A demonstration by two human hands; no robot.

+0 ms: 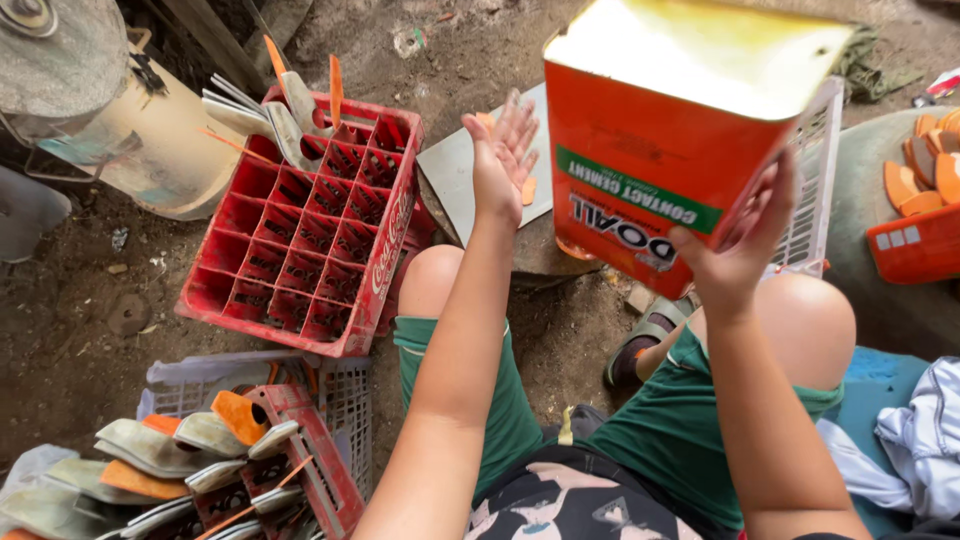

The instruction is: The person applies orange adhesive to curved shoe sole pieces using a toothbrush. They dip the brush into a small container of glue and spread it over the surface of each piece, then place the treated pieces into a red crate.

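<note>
A large square orange tin [660,130] with a yellowish metal face and a green band is lifted and tilted in front of me. My right hand [735,255] grips its lower right corner from below. My left hand [502,160] is raised to the left of the tin, palm open and fingers spread, not touching it. Below are my bare knees and green shorts.
A red bottle crate [300,240] with shoe soles stuck in its far corner stands on the dirt floor at left. More soles fill a red basket [320,470] at bottom left. A white mesh basket [815,190] sits behind the tin, orange soles [925,165] at right.
</note>
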